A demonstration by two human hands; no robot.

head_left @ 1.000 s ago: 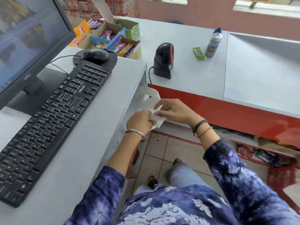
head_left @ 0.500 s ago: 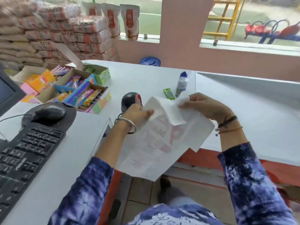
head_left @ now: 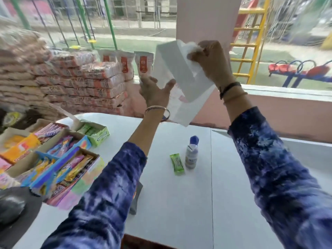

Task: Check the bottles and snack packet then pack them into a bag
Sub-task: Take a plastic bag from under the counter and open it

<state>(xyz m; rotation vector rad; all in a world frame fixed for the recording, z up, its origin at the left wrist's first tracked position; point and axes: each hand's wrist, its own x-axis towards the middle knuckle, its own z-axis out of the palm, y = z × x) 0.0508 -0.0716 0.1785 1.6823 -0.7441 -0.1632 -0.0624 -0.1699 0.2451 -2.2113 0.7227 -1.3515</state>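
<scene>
The bag (head_left: pixel 181 81) has been lifted from chest level to well above the counter (head_left: pixel 179 203), where it is being shaken open for packing. Its top edge is being pinched by the right hand (head_left: pixel 212 62), while its side is being gripped by the left hand (head_left: pixel 154 90). The bottle (head_left: pixel 191 153) and packet (head_left: pixel 177 164) are being left on the counter, just beside each other, awaiting packing.

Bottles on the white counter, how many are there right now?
1. A single bottle with a blue cap stands upright on the white counter, just right of the green snack packet. Others may be hidden behind the arms or the raised white bag.
</scene>
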